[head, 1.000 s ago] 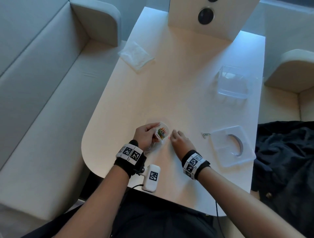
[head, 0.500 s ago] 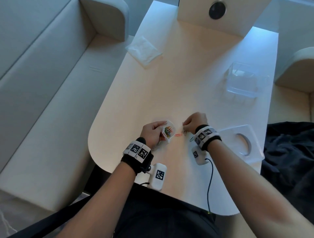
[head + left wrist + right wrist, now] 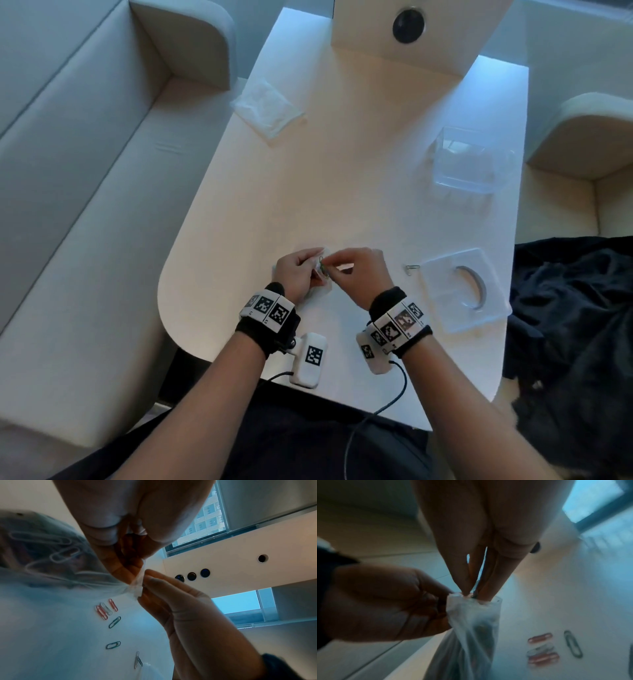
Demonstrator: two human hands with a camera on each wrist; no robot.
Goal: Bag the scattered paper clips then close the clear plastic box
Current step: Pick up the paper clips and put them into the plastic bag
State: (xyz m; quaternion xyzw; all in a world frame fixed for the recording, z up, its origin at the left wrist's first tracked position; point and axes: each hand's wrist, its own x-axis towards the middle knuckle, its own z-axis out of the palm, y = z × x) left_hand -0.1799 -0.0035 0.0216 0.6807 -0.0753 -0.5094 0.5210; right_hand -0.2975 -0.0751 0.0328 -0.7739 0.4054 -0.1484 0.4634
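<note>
A white rounded tabletop (image 3: 342,178) stands between pale sofas. One clear plastic box (image 3: 469,161) sits far right, its flat clear lid (image 3: 445,284) nearer. The left hand (image 3: 298,274) pinches one small clear plastic bag (image 3: 471,622) at its upward-facing mouth; the right hand (image 3: 359,270) pinches a dark paper clip (image 3: 475,593) upright, lowered into that mouth. Seven loose coloured paper clips (image 3: 113,615) lie flat beneath.

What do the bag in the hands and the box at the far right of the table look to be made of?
Bag: thin, soft, translucent plastic film; it crumples, and clips show through it. Box: seemingly rigid clear plastic, glossy, with straight walls and the table visible through it.
</note>
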